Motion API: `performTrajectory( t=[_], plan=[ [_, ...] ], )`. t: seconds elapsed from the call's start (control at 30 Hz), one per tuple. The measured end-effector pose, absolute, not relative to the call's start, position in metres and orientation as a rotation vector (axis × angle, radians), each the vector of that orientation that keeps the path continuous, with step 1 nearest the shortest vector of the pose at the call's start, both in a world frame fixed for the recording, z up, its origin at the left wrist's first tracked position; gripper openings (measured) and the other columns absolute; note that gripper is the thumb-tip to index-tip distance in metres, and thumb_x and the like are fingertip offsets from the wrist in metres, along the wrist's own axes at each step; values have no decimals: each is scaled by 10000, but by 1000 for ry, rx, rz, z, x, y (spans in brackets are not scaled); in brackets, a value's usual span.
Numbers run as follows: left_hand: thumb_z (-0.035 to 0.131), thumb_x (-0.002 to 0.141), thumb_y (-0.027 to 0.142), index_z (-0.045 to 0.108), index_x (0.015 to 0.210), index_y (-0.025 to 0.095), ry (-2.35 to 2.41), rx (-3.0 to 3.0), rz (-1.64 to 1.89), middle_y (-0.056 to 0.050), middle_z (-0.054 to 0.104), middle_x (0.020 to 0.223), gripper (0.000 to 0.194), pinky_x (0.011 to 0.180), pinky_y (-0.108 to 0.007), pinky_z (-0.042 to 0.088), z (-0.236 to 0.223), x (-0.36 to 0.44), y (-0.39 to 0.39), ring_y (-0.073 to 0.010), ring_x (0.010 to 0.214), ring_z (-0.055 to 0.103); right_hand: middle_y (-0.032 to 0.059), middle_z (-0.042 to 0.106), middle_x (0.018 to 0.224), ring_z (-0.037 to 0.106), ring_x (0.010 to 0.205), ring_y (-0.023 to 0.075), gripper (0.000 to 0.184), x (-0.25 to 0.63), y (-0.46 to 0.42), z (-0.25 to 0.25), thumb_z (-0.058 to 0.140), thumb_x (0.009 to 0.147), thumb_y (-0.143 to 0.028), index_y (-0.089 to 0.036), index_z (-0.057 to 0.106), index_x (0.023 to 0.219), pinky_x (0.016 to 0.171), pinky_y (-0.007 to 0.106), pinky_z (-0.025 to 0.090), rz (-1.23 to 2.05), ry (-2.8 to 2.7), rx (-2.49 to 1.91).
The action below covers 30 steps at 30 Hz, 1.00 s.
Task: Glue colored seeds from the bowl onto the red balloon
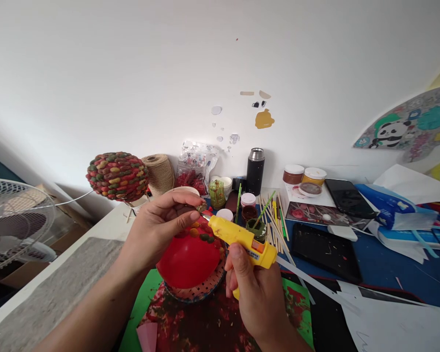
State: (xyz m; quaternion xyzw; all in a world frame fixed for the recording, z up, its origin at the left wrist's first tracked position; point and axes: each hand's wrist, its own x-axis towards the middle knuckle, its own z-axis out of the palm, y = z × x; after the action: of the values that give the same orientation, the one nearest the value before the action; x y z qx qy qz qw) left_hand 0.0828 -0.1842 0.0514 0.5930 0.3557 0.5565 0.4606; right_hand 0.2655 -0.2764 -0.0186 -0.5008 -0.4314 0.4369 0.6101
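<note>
My right hand [254, 288] is wrapped around the handle of a yellow hot glue gun [238, 233], its nozzle pointing up and left. Between the thumb and fingertips of my left hand [161, 220] is a small olive-brown piece [200, 206], perhaps a nutshell, right at the nozzle tip; I cannot tell if they touch. Below both hands a red balloon [188, 259] rests in a round woven basket [209, 292]. Several painted oval pieces [205, 238], green, yellow and red, are stuck on the balloon's upper part, partly hidden by my left hand and the gun.
A ball covered in coloured pieces [117, 176] stands at left, beside a twine spool [160, 173] and a fan [18, 225]. Behind are a black flask [255, 171], paint jars [256, 229] with brushes and wooden sticks [275, 220]. A phone [350, 198] lies at right.
</note>
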Motion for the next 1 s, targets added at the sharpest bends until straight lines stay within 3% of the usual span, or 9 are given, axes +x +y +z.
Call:
performTrajectory(
  t=[0.77,1.0],
  plan=[
    [1095,817,345,959,964,268,855,1461,1377,-60,847,1127,215,804,-198,713,49,80,-184,-183,984,806,-40,538,467,575,426,170,697,266,-269,-36,681,1073,-842,-246,691,712,488,288,447,981,-1011,-1089],
    [1123,768,399,960,942,260,888,1420,1376,-70,848,1134,276,678,-217,723,52,80,-186,-174,849,805,-49,519,470,555,430,173,662,266,-268,-37,695,1081,-816,-253,693,733,478,293,462,947,-1001,-1075]
  ],
)
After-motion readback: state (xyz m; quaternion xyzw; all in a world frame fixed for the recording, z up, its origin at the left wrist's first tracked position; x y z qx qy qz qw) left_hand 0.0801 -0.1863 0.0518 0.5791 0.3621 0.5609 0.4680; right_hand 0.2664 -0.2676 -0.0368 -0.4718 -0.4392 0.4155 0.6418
